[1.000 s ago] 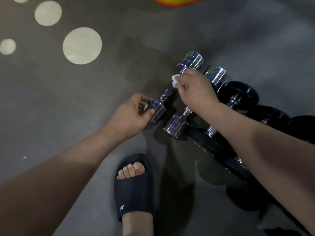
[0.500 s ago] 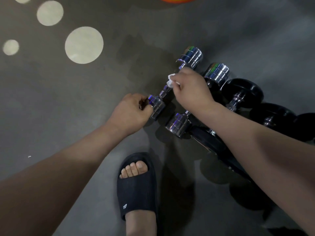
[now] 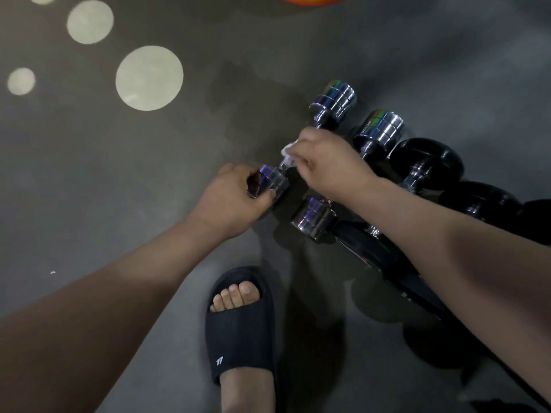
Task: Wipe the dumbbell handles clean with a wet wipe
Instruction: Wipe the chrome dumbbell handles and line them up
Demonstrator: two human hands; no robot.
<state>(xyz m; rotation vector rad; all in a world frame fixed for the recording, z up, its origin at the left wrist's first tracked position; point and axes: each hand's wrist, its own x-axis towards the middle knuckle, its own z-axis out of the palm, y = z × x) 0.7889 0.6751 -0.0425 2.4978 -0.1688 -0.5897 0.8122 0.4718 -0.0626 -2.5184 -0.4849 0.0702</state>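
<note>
Dumbbell (image 3: 335, 102), end in left hand (image 3: 232, 198), right hand (image 3: 331, 165) pinching wipe (image 3: 287, 152) on handle

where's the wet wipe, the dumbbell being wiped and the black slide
wet wipe (image 3: 287, 152): head view, on its white corner sticking out
dumbbell being wiped (image 3: 336, 100): head view, on its far chrome head
black slide (image 3: 238, 335): head view, on its top strap

Grey floor (image 3: 89, 180), chrome dumbbells (image 3: 380, 128), black dumbbells (image 3: 426, 159), slipper (image 3: 238, 332)
</note>
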